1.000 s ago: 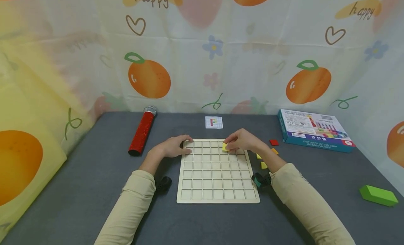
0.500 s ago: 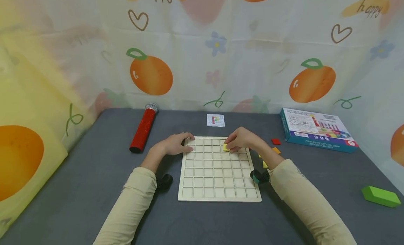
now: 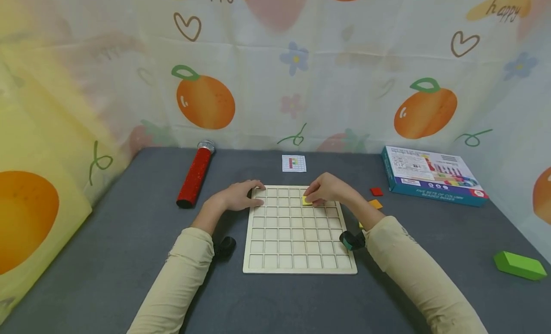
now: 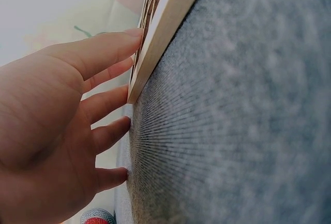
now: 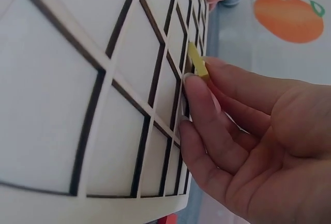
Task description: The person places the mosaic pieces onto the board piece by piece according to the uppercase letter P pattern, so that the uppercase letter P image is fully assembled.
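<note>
A pale wooden grid board [image 3: 297, 236] lies flat on the table, divided into small square cells. At its far left corner rests my left hand [image 3: 236, 196]; the left wrist view shows the thumb [image 4: 111, 48] over the board's edge and the other fingers outstretched, some reaching the table. Over the upper right cells, my right hand [image 3: 329, 188] pinches a small yellow square tile [image 3: 306, 200] between thumb and fingers. In the right wrist view this tile [image 5: 197, 61] stands tilted against a cell, its lower edge hard to make out.
Right of the board lie a red tile [image 3: 376, 192], an orange tile [image 3: 375, 204] and a yellow one mostly behind the arm. A boxed set [image 3: 432, 173], a green block [image 3: 520, 265], a red microphone [image 3: 195, 176] and a pattern card [image 3: 294, 163] surround it.
The yellow tile has shifted slightly and lies lower at the cell in the right hand's pinch. The left hand stays on the board's corner. The head view has tilted a little.
</note>
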`<state>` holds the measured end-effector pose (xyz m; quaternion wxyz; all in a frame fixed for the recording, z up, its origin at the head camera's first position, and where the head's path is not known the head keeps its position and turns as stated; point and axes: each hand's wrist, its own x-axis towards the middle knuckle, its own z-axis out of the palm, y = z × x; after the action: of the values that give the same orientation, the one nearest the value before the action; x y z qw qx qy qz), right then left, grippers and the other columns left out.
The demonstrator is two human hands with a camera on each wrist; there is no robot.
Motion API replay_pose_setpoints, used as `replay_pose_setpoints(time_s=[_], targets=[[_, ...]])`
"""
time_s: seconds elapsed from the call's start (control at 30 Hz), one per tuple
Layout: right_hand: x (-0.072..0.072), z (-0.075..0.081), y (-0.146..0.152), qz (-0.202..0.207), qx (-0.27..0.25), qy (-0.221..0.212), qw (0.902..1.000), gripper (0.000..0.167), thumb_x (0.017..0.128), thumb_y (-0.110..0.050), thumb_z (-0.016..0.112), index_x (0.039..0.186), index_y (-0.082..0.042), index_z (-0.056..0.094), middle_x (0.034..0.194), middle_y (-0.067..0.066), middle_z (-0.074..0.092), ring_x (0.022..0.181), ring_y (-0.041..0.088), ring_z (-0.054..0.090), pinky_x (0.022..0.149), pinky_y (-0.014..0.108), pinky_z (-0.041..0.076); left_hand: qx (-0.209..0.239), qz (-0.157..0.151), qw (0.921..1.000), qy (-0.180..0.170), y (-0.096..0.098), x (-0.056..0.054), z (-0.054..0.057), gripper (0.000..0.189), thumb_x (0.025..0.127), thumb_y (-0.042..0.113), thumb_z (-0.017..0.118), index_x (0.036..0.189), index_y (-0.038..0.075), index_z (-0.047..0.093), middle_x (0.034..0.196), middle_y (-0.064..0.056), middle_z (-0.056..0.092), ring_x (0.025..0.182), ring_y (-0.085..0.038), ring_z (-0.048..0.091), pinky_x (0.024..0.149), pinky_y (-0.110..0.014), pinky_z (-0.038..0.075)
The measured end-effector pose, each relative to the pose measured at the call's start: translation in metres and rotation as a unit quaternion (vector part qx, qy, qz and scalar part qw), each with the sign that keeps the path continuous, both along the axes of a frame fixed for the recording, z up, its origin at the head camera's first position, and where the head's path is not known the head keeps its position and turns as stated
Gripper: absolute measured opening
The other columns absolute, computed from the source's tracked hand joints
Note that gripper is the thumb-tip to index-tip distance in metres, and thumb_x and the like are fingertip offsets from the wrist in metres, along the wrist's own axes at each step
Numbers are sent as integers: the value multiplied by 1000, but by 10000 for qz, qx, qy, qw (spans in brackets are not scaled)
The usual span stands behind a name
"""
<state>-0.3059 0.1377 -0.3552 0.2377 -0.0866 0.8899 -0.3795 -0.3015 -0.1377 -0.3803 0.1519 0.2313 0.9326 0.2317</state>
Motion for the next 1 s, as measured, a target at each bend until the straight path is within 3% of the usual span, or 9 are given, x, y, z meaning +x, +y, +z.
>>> replay_pose_setpoints(time_s=[0.2, 0.77, 1.0], targets=[[0, -2, -1, 162, 123, 195, 9996, 19, 87, -9, 70, 103, 0, 71, 88, 7, 70, 73, 17, 67, 68, 30, 54, 29, 48, 10000, -55, 0, 1, -1, 44, 94, 28, 62, 133, 12, 50, 137, -15, 45, 120, -33, 44, 97, -50, 37], [-2, -1, 4, 165, 270, 223, 9993, 22, 94, -18, 62, 108, -3, 71, 81, 6, 67, 69, 18, 61, 67, 31, 51, 28, 97, 9999, -117, 2, 2, 2, 44, 94, 28, 62, 134, 13, 50, 142, -15, 42, 126, -34, 40, 100, -52, 34], [-4, -3, 7, 189, 2, 104, 9998, 28, 95, -19, 61, 115, -2, 67, 82, 8, 66, 67, 18, 56, 63, 30, 48, 55, 76, 9999, -95, 0, 2, 1, 43, 94, 28, 62, 132, 12, 50, 142, -15, 41, 126, -34, 40, 100, -52, 34]])
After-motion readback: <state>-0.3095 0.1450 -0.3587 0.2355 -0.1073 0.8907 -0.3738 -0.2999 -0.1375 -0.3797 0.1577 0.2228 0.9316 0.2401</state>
